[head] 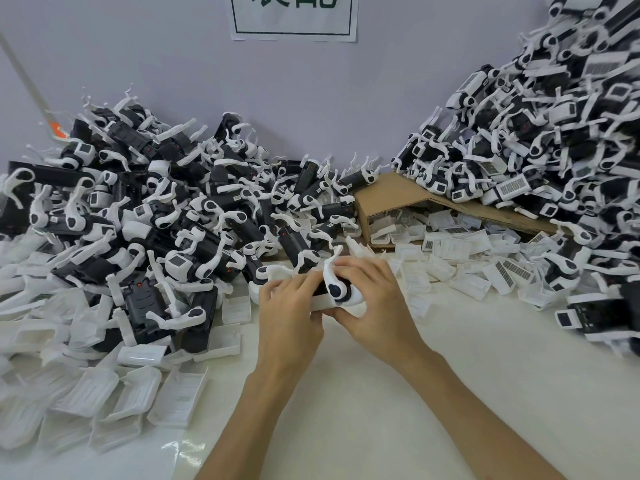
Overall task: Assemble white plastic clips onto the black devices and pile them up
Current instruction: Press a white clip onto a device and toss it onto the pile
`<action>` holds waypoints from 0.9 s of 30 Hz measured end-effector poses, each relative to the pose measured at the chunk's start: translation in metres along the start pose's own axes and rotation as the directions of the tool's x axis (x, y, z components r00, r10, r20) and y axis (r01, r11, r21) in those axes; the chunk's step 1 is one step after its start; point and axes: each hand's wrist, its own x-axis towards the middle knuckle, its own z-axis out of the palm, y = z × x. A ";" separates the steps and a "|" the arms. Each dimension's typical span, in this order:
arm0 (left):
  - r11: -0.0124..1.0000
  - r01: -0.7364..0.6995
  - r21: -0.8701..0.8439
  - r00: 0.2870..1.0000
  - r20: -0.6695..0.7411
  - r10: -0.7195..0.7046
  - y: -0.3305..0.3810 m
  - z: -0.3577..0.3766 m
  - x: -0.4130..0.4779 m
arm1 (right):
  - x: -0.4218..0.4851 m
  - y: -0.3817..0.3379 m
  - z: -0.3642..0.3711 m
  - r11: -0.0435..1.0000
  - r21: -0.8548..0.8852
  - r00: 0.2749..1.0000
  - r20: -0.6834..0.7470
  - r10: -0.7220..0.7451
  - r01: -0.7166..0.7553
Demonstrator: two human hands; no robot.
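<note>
Holding one black device (320, 289) over the table (381, 393), your left grip (291, 306) and right grip (375, 296) both clasp it; a white plastic clip (349, 298) sits on its right end. A left heap (138, 202) and a taller right heap (554, 150) of clipped devices flank it.

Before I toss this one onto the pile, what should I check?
1. Left hand holds the device: ok.
2. Right hand holds it too: ok.
3. White clip fully seated on the device: cannot tell, the hands cover most of it.
4. Right pile steady enough to take another: cannot tell; it is heaped high against the wall.
5. Spare clips in supply by the cardboard box: ok.
</note>
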 end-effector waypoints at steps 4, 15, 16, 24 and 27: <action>0.997 -0.050 -0.058 0.998 0.046 0.053 -0.006 -0.001 0.001 | -0.002 0.004 -0.002 0.999 0.015 0.999 0.028 0.045 -0.045; 0.972 0.057 -0.226 0.974 0.226 -0.005 -0.006 -0.005 0.003 | 0.001 0.006 -0.012 0.923 0.297 0.969 0.122 0.216 -0.244; 0.960 0.074 -0.271 0.971 0.238 -0.007 -0.005 -0.005 0.002 | 0.002 0.007 -0.013 0.914 0.315 0.966 0.127 0.225 -0.255; 0.918 0.160 -0.363 0.950 0.309 -0.043 -0.009 -0.009 0.002 | 0.002 0.009 -0.012 0.913 0.295 0.958 0.142 0.251 -0.283; 0.875 0.200 -0.440 0.946 0.319 -0.056 -0.003 -0.011 0.001 | 0.001 0.011 -0.012 0.854 0.367 0.930 0.160 0.332 -0.368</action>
